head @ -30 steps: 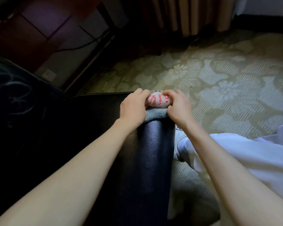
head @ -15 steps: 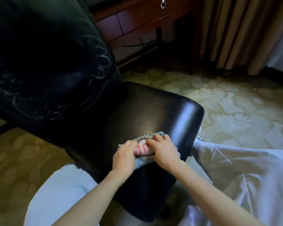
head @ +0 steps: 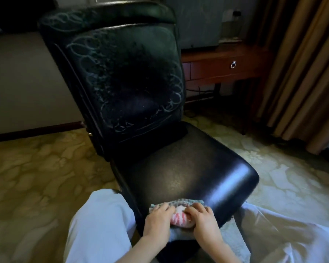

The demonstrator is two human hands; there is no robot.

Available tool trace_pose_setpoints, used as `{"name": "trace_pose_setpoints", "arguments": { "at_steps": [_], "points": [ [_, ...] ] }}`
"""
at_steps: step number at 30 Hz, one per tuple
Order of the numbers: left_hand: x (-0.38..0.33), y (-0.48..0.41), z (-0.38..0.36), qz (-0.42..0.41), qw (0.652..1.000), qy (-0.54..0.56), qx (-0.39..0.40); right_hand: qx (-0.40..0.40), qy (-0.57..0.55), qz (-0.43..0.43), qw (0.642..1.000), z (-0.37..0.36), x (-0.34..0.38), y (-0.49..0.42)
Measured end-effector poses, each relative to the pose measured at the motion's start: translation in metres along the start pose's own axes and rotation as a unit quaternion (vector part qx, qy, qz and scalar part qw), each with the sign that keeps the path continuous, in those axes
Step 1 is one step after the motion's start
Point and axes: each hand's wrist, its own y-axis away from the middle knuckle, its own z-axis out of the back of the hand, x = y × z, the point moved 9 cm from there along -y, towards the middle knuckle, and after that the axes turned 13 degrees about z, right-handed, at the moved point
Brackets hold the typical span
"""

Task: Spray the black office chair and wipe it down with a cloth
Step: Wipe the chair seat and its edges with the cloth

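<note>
The black office chair (head: 179, 168) faces me, its glossy seat in the middle of the head view and its tall backrest marked with pale swirled streaks. A grey cloth with a red-and-white striped patch (head: 179, 218) lies bunched on the seat's front edge and hangs over it. My left hand (head: 157, 220) presses on the cloth's left side. Beside it, my right hand (head: 204, 219) grips the right side, fingers curled into the fabric. No spray bottle is in sight.
A reddish wooden desk (head: 222, 68) with a drawer knob stands behind the chair at the right, cables under it. Tan curtains (head: 302, 73) hang at the far right. Patterned carpet (head: 36, 177) surrounds the chair. My white-clad knees (head: 101, 224) flank the seat front.
The view has swung up from the seat edge to take in the whole chair. Both hands have stayed on the cloth and moved with it to the seat's near front edge.
</note>
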Motion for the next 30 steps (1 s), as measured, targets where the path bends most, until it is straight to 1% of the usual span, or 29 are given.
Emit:
{"name": "trace_pose_setpoints", "arguments": {
  "at_steps": [3, 4, 5, 6, 8, 9, 10, 12, 13, 14, 15, 16, 17, 18, 19, 20, 21, 22, 23, 24, 25, 27, 28, 29, 30],
  "points": [
    [0.01, 0.003, -0.004, 0.012, 1.0, 0.01, -0.019, 0.013, -0.016, -0.003, 1.0, -0.007, -0.003, -0.002],
    [0.011, 0.004, -0.003, 0.009, 0.998, 0.045, -0.043, 0.015, -0.029, 0.005, 0.999, -0.008, -0.002, -0.003],
    [0.01, 0.005, -0.004, 0.006, 0.997, 0.062, -0.044, 0.03, -0.039, 0.002, 0.999, -0.011, -0.002, -0.003],
    [0.01, 0.004, -0.007, 0.01, 0.997, 0.07, -0.039, 0.024, -0.037, 0.012, 0.999, -0.013, -0.002, -0.004],
    [0.009, 0.003, -0.022, 0.014, 0.998, 0.067, 0.004, 0.002, -0.04, 0.034, 0.999, -0.007, 0.001, -0.006],
    [0.008, 0.004, -0.021, 0.025, 0.998, 0.061, 0.016, 0.009, -0.038, 0.037, 0.999, -0.004, 0.004, -0.006],
    [0.011, 0.004, -0.026, 0.039, 0.997, 0.056, 0.024, -0.001, -0.04, 0.051, 0.998, 0.001, 0.008, -0.005],
    [0.009, 0.004, -0.027, 0.043, 0.998, 0.038, 0.006, 0.001, -0.039, 0.06, 0.997, 0.01, 0.009, -0.004],
    [0.009, 0.006, -0.026, 0.054, 0.998, 0.045, 0.002, 0.024, -0.038, 0.051, 0.998, 0.012, 0.01, -0.003],
    [0.006, 0.007, -0.027, 0.057, 0.997, 0.045, -0.008, 0.023, -0.06, 0.052, 0.997, 0.011, 0.01, -0.004],
    [0.002, 0.009, -0.03, 0.058, 0.997, 0.041, -0.008, 0.039, -0.084, 0.048, 0.995, 0.013, 0.01, -0.002],
    [-0.004, 0.01, -0.032, 0.047, 0.998, 0.032, -0.027, 0.029, -0.087, 0.057, 0.994, 0.019, 0.012, -0.003],
    [-0.008, 0.007, -0.037, 0.048, 0.997, 0.026, -0.044, 0.018, -0.078, 0.045, 0.996, 0.028, 0.01, -0.001],
    [-0.009, 0.003, -0.037, 0.068, 0.995, 0.008, -0.075, 0.06, -0.099, 0.055, 0.992, 0.024, 0.009, -0.003],
    [-0.011, 0.003, -0.032, 0.087, 0.99, -0.002, -0.115, 0.065, -0.1, 0.052, 0.991, 0.046, 0.019, 0.002],
    [-0.013, 0.0, -0.037, 0.097, 0.987, -0.012, -0.131, 0.036, -0.089, 0.08, 0.992, 0.028, -0.007, 0.0],
    [-0.016, -0.001, -0.037, 0.103, 0.99, -0.003, -0.095, -0.012, -0.03, 0.084, 0.996, 0.014, -0.048, -0.002],
    [-0.021, -0.002, -0.044, 0.107, 0.993, 0.015, -0.049, -0.014, -0.031, 0.086, 0.996, -0.005, -0.073, -0.003],
    [-0.025, -0.003, -0.043, 0.113, 0.992, 0.037, -0.041, -0.034, -0.061, 0.089, 0.994, -0.016, -0.086, -0.003],
    [-0.03, -0.007, -0.045, 0.117, 0.99, 0.068, -0.044, -0.025, -0.116, 0.084, 0.989, -0.027, -0.091, -0.007],
    [-0.035, -0.011, -0.045, 0.109, 0.987, 0.108, -0.052, -0.005, -0.091, 0.09, 0.992, -0.016, -0.095, -0.004],
    [-0.044, -0.023, -0.054, 0.109, 0.979, 0.159, -0.064, 0.032, -0.035, 0.057, 0.997, 0.014, -0.086, -0.006],
    [-0.052, -0.026, -0.05, 0.112, 0.977, 0.173, -0.053, 0.067, -0.076, 0.024, 0.995, 0.038, -0.071, -0.009],
    [-0.064, -0.025, -0.04, 0.112, 0.976, 0.184, -0.011, 0.031, -0.051, 0.012, 0.998, 0.074, -0.059, -0.009],
    [-0.075, -0.021, -0.043, 0.109, 0.974, 0.175, 0.09, 0.026, -0.03, 0.026, 0.999, 0.055, -0.079, -0.009]
  ]
}}
